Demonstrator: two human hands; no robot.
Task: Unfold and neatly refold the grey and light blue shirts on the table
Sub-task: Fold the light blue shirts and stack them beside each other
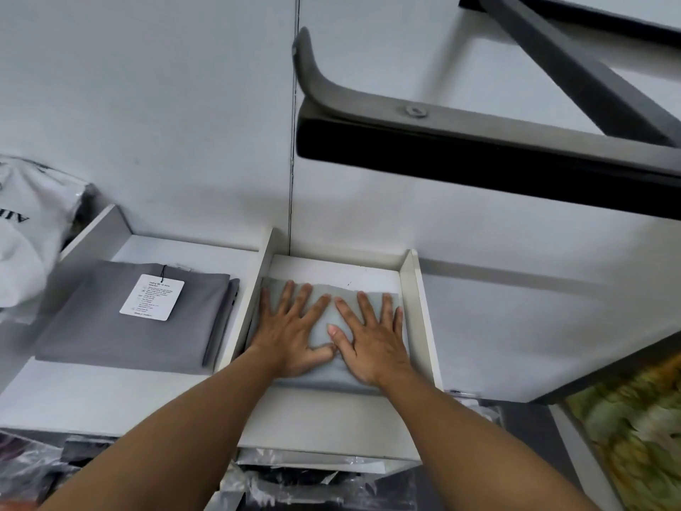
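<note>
- head view: the person is leaning over a white divided tray (416,300) set against a pale wall, both bare forearms reaching forward into its narrower right compartment.
- the light blue shirt (324,379) is lying folded in that compartment, filling most of its width and sitting toward the far end.
- the left hand (291,326) is pressing flat on the left half of the light blue shirt, fingers straight and fanned apart, pinching nothing.
- the right hand (372,341) is pressing flat on the right half in the same way, fingers spread, with the two thumbs meeting near the middle of the cloth.
- the grey shirt (140,333) is resting folded in the wider left compartment, a white hang tag (152,296) lying on top of it; no hand is touching it.
- the relation that is mattering most: the light blue shirt is lying directly under both hands and straight ahead, its longer side seeming to run left to right, though the wide lens is making that hard to judge. both hands are equally close to it.
- the grey shirt is sitting off to the left, past the divider wall, so the left hand is the nearer one.
- judging from the tidy shape, the person is probably smoothing the light blue fold.
- a white bag (25,230) is slumping at far left, and a dark shelf bracket (442,142) is jutting overhead.
</note>
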